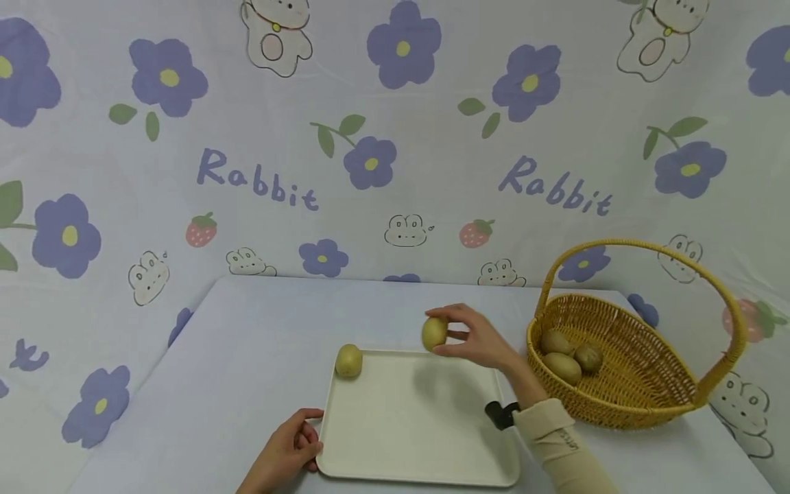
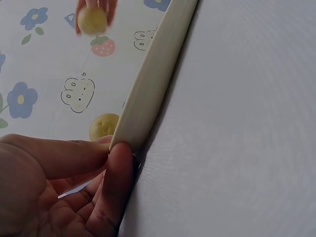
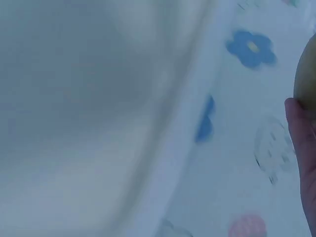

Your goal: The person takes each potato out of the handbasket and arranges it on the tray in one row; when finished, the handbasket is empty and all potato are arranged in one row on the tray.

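My right hand (image 1: 474, 340) grips a yellowish potato (image 1: 435, 333) between thumb and fingers, above the far edge of a cream rectangular tray (image 1: 413, 425). The right wrist view catches only part of this potato (image 3: 307, 81) and a finger at its right border. My left hand (image 1: 285, 447) is at the tray's left side; in the left wrist view its thumb and fingers pinch the tray rim (image 2: 148, 84). Another potato (image 1: 349, 361) lies in the tray's far left corner.
A woven wicker basket (image 1: 636, 406) with a tall arched handle (image 1: 654, 245) stands right of the tray, with several potatoes (image 1: 563, 368) inside. A white cloth (image 1: 259, 343) covers the table, and a printed flower and rabbit cloth (image 1: 444, 178) hangs behind it.
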`<control>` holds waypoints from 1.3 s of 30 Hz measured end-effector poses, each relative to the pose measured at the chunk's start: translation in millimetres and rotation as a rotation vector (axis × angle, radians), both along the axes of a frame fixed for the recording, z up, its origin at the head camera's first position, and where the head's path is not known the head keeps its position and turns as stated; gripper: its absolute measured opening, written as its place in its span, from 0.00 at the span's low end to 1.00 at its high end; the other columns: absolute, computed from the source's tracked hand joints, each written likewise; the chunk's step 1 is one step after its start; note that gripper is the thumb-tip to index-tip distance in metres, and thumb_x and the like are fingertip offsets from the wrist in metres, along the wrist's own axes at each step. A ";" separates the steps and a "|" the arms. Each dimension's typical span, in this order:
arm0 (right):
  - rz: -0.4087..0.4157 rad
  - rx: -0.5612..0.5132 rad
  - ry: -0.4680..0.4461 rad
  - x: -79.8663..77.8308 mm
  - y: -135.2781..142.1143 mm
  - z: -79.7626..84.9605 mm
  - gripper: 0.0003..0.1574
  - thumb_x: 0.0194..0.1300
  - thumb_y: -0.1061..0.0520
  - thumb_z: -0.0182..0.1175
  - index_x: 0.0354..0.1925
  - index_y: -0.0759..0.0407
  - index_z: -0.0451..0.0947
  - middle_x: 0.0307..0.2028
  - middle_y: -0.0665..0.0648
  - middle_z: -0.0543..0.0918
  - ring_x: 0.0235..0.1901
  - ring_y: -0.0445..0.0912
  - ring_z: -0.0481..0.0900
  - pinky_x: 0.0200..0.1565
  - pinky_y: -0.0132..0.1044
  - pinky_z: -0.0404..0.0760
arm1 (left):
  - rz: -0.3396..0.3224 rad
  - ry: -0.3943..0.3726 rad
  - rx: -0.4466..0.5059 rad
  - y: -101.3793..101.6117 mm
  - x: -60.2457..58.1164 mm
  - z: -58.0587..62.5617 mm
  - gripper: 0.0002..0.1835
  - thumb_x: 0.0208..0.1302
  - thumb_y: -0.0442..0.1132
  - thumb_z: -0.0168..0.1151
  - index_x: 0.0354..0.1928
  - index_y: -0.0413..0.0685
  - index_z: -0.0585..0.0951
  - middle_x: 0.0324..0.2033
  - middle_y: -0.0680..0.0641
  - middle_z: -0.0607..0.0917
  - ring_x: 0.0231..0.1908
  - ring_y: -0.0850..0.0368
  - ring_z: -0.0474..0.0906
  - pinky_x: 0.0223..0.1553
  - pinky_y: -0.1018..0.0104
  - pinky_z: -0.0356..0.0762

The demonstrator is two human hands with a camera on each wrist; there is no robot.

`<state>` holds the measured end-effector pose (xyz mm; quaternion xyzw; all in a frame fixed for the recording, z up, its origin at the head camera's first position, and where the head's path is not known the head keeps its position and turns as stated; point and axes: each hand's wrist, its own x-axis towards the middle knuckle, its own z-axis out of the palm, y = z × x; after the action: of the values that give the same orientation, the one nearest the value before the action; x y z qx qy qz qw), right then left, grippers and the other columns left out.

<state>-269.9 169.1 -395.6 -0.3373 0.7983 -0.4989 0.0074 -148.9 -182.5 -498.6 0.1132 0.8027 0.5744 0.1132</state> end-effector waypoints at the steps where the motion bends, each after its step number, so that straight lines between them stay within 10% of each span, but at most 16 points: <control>1: -0.002 0.022 -0.003 -1.9 -15.2 -9.5 0.34 0.49 0.66 0.70 0.56 0.65 0.72 0.51 0.66 0.71 0.51 0.57 0.72 0.51 0.44 0.78 | 0.000 0.004 0.003 -1.1 -0.5 -0.3 0.27 0.59 0.25 0.58 0.59 0.25 0.63 0.28 0.46 0.73 0.21 0.60 0.74 0.23 0.67 0.79; 11: 0.045 0.166 0.033 -19.0 -85.4 -76.5 0.34 0.52 0.58 0.70 0.56 0.64 0.72 0.54 0.59 0.76 0.54 0.53 0.72 0.57 0.44 0.73 | -0.008 0.007 0.051 -2.4 -1.3 -4.7 0.27 0.59 0.26 0.59 0.59 0.26 0.63 0.28 0.47 0.73 0.20 0.63 0.73 0.23 0.68 0.80; 39: -0.037 0.219 0.022 -3.2 -96.6 -77.0 0.41 0.52 0.61 0.69 0.62 0.67 0.65 0.57 0.66 0.72 0.55 0.56 0.70 0.57 0.51 0.70 | 0.009 0.038 0.014 -0.8 2.2 -1.8 0.26 0.59 0.26 0.59 0.59 0.29 0.65 0.28 0.46 0.74 0.20 0.61 0.75 0.23 0.68 0.80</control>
<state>-273.0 72.4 -472.6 -0.3251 0.8542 -0.4050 0.0262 -146.7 -183.3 -500.4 0.1212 0.8011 0.5785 0.0945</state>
